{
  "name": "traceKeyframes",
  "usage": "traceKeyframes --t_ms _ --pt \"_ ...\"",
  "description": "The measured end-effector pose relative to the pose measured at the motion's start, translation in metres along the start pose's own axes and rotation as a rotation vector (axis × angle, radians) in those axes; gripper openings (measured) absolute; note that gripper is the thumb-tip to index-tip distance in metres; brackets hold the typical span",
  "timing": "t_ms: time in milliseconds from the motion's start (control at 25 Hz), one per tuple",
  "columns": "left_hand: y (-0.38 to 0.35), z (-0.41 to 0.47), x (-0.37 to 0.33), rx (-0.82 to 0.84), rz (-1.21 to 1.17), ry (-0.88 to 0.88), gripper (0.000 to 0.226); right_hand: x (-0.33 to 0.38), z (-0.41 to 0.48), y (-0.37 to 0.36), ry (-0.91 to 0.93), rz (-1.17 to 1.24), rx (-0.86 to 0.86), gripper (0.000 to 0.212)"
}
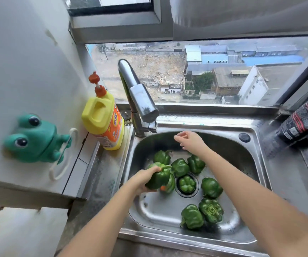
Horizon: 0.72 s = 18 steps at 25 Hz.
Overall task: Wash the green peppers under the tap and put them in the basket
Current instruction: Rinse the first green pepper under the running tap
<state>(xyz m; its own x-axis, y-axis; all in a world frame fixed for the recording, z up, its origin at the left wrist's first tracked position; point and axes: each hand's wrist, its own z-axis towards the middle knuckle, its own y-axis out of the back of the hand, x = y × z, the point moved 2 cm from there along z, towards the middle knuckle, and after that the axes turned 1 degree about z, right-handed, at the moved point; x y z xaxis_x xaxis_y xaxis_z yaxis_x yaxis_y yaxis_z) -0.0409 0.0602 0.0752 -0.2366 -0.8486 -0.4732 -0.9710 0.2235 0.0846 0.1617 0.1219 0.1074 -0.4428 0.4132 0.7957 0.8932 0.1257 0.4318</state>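
Several green peppers lie in the steel sink; one sits over the drain, two lie at the front. My left hand grips one green pepper at the sink's left side, lifted a little above another pepper. My right hand reaches toward the chrome tap, its fingers relaxed and empty, just right of the tap's base. No water runs from the spout. No basket is in view.
A yellow detergent bottle with an orange pump stands left of the tap. A green frog holder hangs on the left wall. A black packet lies at the right by the window sill.
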Motion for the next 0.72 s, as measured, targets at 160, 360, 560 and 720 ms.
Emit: traceKeyframes --t_ms 160,360,560,720 --pt "0.020 -0.025 -0.025 0.027 -0.196 -0.101 0.035 0.081 0.024 -0.014 0.085 0.198 0.157 0.024" --pt "0.035 -0.042 -0.036 -0.004 -0.407 -0.175 0.013 0.108 0.044 -0.012 0.052 0.081 0.228 0.024" --pt "0.035 -0.049 -0.039 0.079 -0.451 -0.188 0.016 0.102 0.055 -0.013 -0.035 0.124 0.351 0.025" --pt "0.031 -0.048 -0.038 0.181 -0.459 -0.205 0.026 0.100 0.061 -0.009 -0.040 0.209 0.446 0.029"
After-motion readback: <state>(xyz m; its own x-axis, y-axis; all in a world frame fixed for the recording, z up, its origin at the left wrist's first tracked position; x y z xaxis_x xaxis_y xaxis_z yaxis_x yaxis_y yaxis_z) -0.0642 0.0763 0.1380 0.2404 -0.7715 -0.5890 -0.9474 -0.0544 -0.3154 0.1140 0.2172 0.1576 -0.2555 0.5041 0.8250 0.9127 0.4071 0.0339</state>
